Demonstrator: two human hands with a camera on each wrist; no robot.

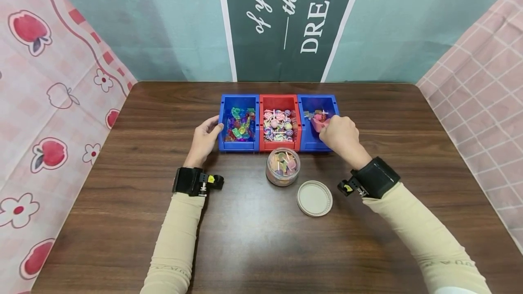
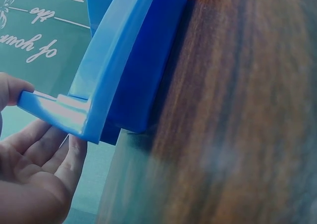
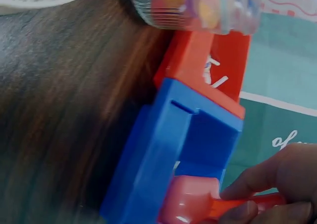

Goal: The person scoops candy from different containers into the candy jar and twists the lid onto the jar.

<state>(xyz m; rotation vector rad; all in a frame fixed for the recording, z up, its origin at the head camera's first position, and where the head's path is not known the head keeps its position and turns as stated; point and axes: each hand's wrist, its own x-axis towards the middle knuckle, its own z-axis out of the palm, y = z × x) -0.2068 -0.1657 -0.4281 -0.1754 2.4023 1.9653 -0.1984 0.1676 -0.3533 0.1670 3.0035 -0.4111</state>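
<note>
My left hand [image 1: 203, 140] holds the side wall of the left blue bin [image 1: 239, 146], thumb on the rim and fingers along the outside, as the left wrist view also shows. That bin has colourful translucent pieces in it. At the row's other end, my right hand [image 1: 342, 137] grips the handle of a small pink scoop [image 3: 190, 196]. The scoop's bowl lies inside the right blue bin [image 1: 314, 146], by a few small candy-like pieces [image 1: 316, 115]. Between the two blue bins stands a red bin [image 1: 279, 146] with small lollipop-shaped pieces.
A clear round jar [image 1: 282, 179] with colourful pieces inside stands open in front of the red bin. Its pale lid-like disc [image 1: 314, 198] lies nearer to me on the dark wooden table [image 1: 261, 248]. A printed cloth [image 1: 184, 26] hangs behind.
</note>
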